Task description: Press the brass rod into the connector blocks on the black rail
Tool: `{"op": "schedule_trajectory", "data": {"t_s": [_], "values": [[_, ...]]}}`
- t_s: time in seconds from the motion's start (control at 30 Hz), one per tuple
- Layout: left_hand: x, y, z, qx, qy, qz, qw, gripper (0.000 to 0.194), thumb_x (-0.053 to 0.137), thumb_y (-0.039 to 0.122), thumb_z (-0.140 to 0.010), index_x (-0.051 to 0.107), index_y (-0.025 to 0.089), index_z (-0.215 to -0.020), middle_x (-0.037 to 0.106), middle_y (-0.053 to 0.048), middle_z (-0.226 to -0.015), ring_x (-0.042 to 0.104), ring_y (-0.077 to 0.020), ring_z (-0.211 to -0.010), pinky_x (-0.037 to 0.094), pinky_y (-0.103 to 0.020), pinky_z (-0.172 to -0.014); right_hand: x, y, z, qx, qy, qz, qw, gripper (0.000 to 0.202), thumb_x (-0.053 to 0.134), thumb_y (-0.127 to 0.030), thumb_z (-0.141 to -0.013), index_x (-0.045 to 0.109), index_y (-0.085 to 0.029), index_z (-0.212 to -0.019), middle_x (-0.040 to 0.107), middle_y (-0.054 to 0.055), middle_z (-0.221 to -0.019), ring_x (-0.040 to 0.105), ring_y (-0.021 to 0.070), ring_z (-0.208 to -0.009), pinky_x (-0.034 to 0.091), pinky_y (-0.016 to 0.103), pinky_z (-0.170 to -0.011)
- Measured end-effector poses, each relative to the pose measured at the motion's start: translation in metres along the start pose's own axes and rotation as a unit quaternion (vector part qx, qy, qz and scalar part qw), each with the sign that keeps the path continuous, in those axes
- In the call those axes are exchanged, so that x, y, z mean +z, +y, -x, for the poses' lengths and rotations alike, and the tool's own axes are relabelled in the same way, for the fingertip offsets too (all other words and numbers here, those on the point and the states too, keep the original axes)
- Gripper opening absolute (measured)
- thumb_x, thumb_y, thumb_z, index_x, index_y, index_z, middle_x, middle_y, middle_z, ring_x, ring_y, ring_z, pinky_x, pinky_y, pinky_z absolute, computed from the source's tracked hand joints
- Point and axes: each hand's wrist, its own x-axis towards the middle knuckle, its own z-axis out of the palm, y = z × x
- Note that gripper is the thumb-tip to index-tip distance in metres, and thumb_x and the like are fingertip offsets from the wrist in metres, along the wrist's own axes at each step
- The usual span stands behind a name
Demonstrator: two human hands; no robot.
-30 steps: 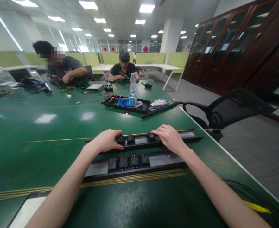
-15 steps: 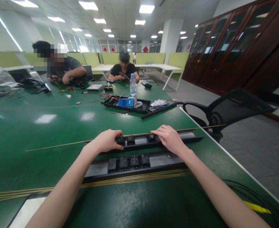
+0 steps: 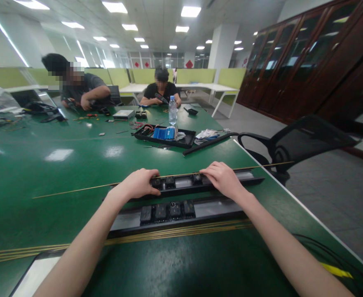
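Observation:
A thin brass rod (image 3: 76, 190) lies lengthwise over the farther black channel (image 3: 181, 191) and sticks out past both its ends. My left hand (image 3: 141, 182) is closed around the left part of this channel, thumb on the near wall, fingers over the far side. Small black blocks (image 3: 170, 182) sit inside it, one partly hidden by that hand. With fingertips pinched together, my right hand (image 3: 220, 175) holds the rod just right of another black block (image 3: 196, 178). Closer to me is a second channel (image 3: 215, 206) with several black blocks (image 3: 160, 211) in a row.
Several more brass rods (image 3: 169, 234) lie along the near channel. Beyond stand a black tray (image 3: 186, 142) with a blue item, a water bottle (image 3: 172, 110) and gloves (image 3: 206, 136). Two people work across the green table (image 3: 107, 165). A chair (image 3: 311, 136) is at the right edge.
My right hand has shifted slightly to the right along the rod, uncovering more of the block beside it. My left hand stays in place.

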Motion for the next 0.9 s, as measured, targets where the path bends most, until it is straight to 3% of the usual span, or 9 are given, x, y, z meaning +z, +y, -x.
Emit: {"op": "schedule_trajectory", "data": {"t_s": [0.9], "values": [[0.0,0.0,0.0,0.003,-0.004,0.0,1.0,0.049,0.076,0.053,-0.07,0.067,0.026,-0.109,0.075,-0.008,-0.106,0.07,-0.0295,-0.094,0.049,-0.033,-0.074,-0.014,0.021,0.003,0.014,-0.028,0.005,0.999,0.019,0.059,-0.021,-0.095,0.076,-0.02,-0.102,0.076,0.007,-0.094,0.064,0.0204,-0.089,0.047,0.035,-0.081]]}}
